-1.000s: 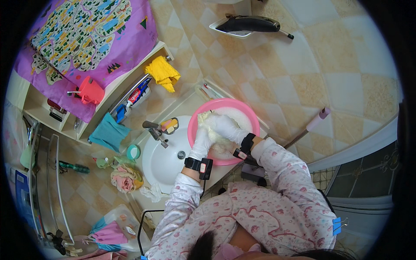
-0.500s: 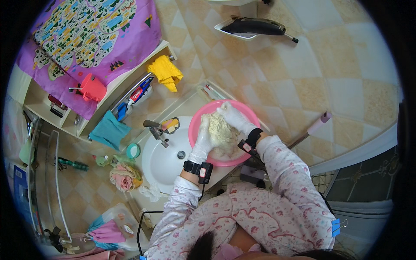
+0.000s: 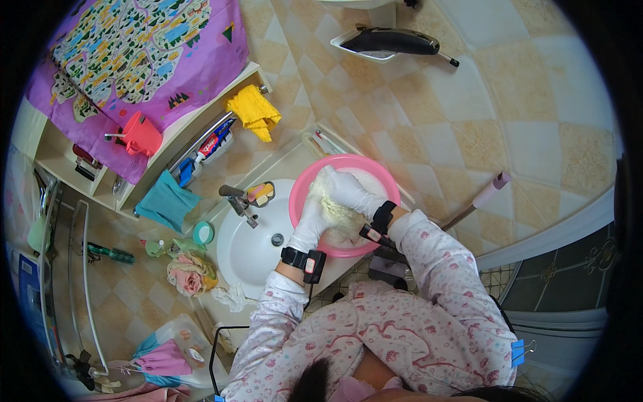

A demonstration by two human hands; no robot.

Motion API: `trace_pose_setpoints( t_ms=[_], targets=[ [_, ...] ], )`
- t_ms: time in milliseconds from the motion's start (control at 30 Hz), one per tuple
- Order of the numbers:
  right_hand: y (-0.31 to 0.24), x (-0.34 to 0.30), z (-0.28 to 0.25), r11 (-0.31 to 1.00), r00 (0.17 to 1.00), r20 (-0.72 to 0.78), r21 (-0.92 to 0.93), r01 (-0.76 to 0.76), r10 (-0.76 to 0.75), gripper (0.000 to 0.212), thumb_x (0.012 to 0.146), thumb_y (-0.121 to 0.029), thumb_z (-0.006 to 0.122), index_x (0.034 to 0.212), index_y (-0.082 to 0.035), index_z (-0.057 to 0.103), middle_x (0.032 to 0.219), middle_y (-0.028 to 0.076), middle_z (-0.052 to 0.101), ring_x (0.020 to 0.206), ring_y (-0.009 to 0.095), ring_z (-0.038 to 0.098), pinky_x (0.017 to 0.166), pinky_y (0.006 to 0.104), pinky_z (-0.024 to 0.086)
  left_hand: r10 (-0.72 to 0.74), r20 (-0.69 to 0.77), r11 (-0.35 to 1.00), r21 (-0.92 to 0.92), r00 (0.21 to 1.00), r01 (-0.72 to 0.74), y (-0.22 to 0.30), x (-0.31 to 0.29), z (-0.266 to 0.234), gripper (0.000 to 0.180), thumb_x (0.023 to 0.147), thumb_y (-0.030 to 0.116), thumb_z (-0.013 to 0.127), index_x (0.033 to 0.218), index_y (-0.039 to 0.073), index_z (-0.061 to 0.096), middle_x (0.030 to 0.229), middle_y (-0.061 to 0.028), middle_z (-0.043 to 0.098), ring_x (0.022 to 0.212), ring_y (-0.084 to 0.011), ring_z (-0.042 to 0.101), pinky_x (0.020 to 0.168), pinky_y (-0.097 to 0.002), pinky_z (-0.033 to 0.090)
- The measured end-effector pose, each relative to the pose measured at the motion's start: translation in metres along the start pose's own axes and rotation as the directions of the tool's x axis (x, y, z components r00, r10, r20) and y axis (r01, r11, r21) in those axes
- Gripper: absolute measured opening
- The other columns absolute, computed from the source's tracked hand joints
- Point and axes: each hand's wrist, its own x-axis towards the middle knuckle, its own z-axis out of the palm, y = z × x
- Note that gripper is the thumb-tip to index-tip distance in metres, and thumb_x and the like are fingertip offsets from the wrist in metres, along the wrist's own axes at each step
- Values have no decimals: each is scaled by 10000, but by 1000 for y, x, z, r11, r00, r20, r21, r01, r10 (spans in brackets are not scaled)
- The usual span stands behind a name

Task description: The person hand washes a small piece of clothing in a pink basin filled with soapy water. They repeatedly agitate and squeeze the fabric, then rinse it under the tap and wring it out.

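Inside the pink basin [image 3: 345, 253], in the head view, the pale yellow cloth [image 3: 341, 216] is gripped by the left hand [image 3: 313, 214] and right hand [image 3: 349, 190], now brought together; the cloth is bunched, less spread than before.

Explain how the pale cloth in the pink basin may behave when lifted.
Probably floppy: the pale cloth is crumpled between the left hand and right hand. Likely heavy for its size and perhaps slippery, as sudsy-looking water shows beside it in the pink basin.
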Motion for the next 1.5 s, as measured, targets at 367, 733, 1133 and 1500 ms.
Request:
trace_pose_setpoints(
  t_ms=[367,733,1133,1500],
  targets=[
    [-5,3,-5,860,905,-22,-320,397,-426,352,864,-181,511,1197,-77,456,843,223,636,785,385,633,687,464,493,-85,50,995,62,995,81,7,-8,2,475,909,410,481,1218,49,497,1172,-147,569,1047,-301,572,891,-455,482],
    [28,19,-37,813,994,92,572,-106,65,632,903,-344,567,1374,-35,280,1301,158,421,1215,206,407,999,317,355,-62,16,931,361,998,52,15,-45,28,474,943,315,478,1318,32,408,1286,-157,491,1148,-310,508,964,-455,428],
    [20,-24,-13,836,1000,-7,549,8,-5,303,831,-141,606,1109,-35,551,1060,122,606,1013,211,568,877,315,444,144,103,982,-137,984,-129,20,-35,8,318,978,229,423,1220,35,491,1211,-123,548,1103,-235,544,941,-359,460],
    [-8,-7,-14,900,961,189,-353,256,-199,345,870,-233,480,1101,23,486,847,230,622,819,342,631,714,413,495,302,79,941,133,950,-311,1,-4,9,151,948,150,464,1031,58,550,963,-40,590,839,-166,599,715,-303,524]
  ],
)
